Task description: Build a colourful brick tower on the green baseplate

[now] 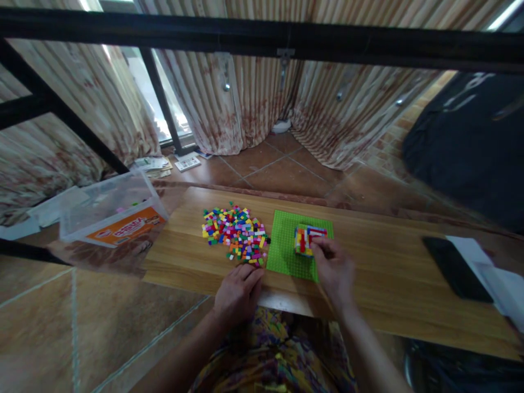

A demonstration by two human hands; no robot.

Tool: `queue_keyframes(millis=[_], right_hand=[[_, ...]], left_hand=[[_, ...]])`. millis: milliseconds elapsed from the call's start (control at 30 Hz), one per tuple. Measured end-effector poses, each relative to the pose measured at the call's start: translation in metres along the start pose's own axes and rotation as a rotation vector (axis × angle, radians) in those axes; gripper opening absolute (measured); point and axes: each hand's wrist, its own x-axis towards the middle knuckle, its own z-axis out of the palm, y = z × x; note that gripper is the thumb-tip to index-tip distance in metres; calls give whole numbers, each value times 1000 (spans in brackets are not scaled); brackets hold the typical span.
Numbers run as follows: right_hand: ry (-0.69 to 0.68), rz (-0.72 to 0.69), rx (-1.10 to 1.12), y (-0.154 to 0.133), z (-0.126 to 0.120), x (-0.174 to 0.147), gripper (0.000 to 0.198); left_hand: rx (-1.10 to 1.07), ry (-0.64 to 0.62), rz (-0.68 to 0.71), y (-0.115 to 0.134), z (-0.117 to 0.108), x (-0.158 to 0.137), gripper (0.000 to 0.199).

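Note:
A green studded baseplate (282, 240) lies on the wooden table, carrying a low structure of building bricks (303, 240) in red, yellow, orange, blue and white. My right hand (336, 270) reaches over the plate's right side. Its thumb and forefinger are pinched at the structure's right edge, where a red building brick shows by the fingertips. At the table's front edge rests my left hand (239, 289), its fingers curled together and their undersides hidden. Just beyond that hand spreads a loose pile of small coloured bricks (237, 229), left of the baseplate.
To the left stands a clear plastic box (110, 204) with an orange label. A dark flat object (456, 267) and white papers (487, 267) lie at the table's right end. Beyond the wooden table (380, 262) are striped curtains (262, 103) and a black metal bar (254, 35).

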Motion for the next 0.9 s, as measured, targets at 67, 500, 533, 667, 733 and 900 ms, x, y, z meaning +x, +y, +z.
queue_keyframes(millis=[67, 500, 533, 667, 733, 900], right_hand=[[-233, -161, -99, -13, 11, -15, 18], [-540, -466, -631, -23, 68, -34, 22], [-536, -459, -622, -23, 68, -35, 22], [-477, -372, -458, -26, 62, -35, 21], [-409, -319, -344, -29, 53, -33, 21], [-185, -217, -191, -28, 8, -17, 23]], left_hand=[[-12, -11, -4, 1, -1, 0, 22], [-9, 2, 3, -1, 1, -1, 20], [-9, -2, 4, -1, 1, -1, 20], [-1, -14, -2, -1, 1, -2, 20], [6, -18, -9, -1, 1, -2, 20], [13, -5, -13, -2, 3, -3, 20]])
